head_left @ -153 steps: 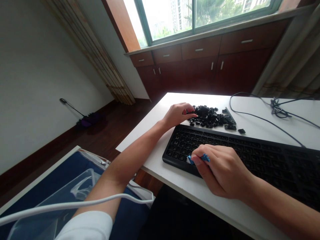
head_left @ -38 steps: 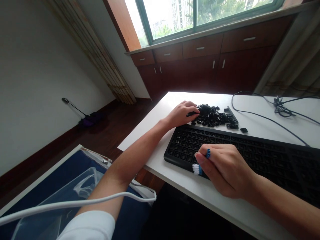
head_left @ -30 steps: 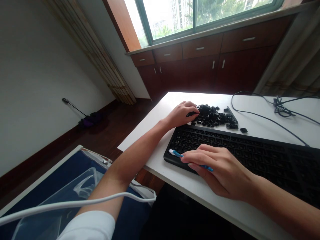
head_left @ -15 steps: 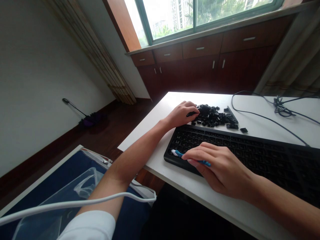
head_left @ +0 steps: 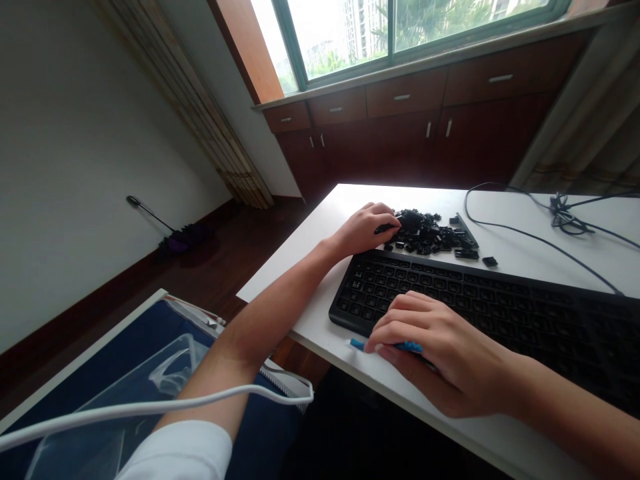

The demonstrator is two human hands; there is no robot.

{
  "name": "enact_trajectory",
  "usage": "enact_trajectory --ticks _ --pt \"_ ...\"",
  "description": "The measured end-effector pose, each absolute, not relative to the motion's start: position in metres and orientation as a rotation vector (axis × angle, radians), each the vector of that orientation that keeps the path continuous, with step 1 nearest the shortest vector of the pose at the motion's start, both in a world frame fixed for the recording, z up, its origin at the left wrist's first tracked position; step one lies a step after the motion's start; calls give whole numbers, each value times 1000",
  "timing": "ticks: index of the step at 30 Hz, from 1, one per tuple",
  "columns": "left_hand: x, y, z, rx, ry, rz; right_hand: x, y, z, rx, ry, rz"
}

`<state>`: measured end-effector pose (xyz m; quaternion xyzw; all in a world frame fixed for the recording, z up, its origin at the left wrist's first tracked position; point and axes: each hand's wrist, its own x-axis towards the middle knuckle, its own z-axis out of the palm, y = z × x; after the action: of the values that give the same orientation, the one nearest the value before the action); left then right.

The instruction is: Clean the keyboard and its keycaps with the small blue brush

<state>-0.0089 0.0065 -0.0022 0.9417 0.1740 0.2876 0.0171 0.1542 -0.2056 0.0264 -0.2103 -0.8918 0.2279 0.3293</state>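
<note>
A blue toothbrush (head_left: pixel 358 344) with a white head is pinched in my right hand (head_left: pixel 440 357). Its head lies over the white tabletop, just off the near left edge of a black keyboard (head_left: pixel 425 287). Keycaps have been removed from the keyboard, leaving bare sockets. Beyond the keyboard's upper left corner, my left hand (head_left: pixel 369 229) rests at the edge of a pile of loose black keycaps (head_left: pixel 425 232). Its fingers are curled, with black between them; whether a keycap is gripped there is unclear.
A black cable (head_left: pixel 545 235) runs from the keyboard to a tangle at the table's (head_left: pixel 310 247) back right. A white cord (head_left: pixel 200 400) crosses in front of my left forearm. Below left, a clear plastic bag (head_left: pixel 150 387) lies on a dark blue surface (head_left: pixel 135 340).
My right hand has drawn the toothbrush toward me, from the keyboard's left sockets to the tabletop beside its near edge. My left hand has stayed at the keycap pile.
</note>
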Motion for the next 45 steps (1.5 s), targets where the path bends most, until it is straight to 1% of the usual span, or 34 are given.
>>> enact_trajectory --ticks 4,9,13,16,22,26,28,31,32,33,36,37,38,39,40,42,43,44,45 --pt "-9 6 -2 2922 552 877 151 -205 22 -619 -2459 371" --pt "-9 6 -1 2922 575 856 151 -205 21 -565 -2469 514" --pt "-9 6 -2 2920 546 879 150 -204 17 -694 -2476 261" --pt "-8 6 -2 2916 539 895 148 -204 15 -720 -2481 222" --pt "-11 6 -2 2894 582 889 144 -204 22 -813 -2196 377" --pt "-16 5 0 2884 605 888 132 -194 49 -964 -1949 771" --pt "-18 5 0 2876 600 901 121 -184 67 -987 -1987 968" --pt "-21 5 1 2859 588 925 105 -168 92 -976 -2248 1114" --pt "-22 5 3 2849 590 931 101 -163 98 -1002 -2372 1097" --pt "-24 4 5 2834 596 932 97 -158 104 -1041 -2497 970" --pt "-31 3 13 2709 638 948 87 -149 122 -1246 -2535 305" --pt "-34 4 16 2633 656 984 84 -148 128 -1280 -2492 211" --pt "-36 5 18 2544 678 1052 81 -148 133 -1282 -2467 244" --pt "-38 6 20 2422 740 1194 78 -148 138 -1254 -2475 352" --pt "-39 8 20 2299 799 1317 75 -149 141 -1197 -2524 495" --pt "-41 14 20 2121 890 1414 71 -150 142 -1078 -2653 776" --pt "-41 17 19 2048 931 1432 71 -150 141 -1077 -2718 804" --pt "-41 20 18 1974 967 1453 71 -149 139 -1132 -2775 721" --pt "-41 22 17 1915 988 1458 72 -148 137 -1227 -2803 547"
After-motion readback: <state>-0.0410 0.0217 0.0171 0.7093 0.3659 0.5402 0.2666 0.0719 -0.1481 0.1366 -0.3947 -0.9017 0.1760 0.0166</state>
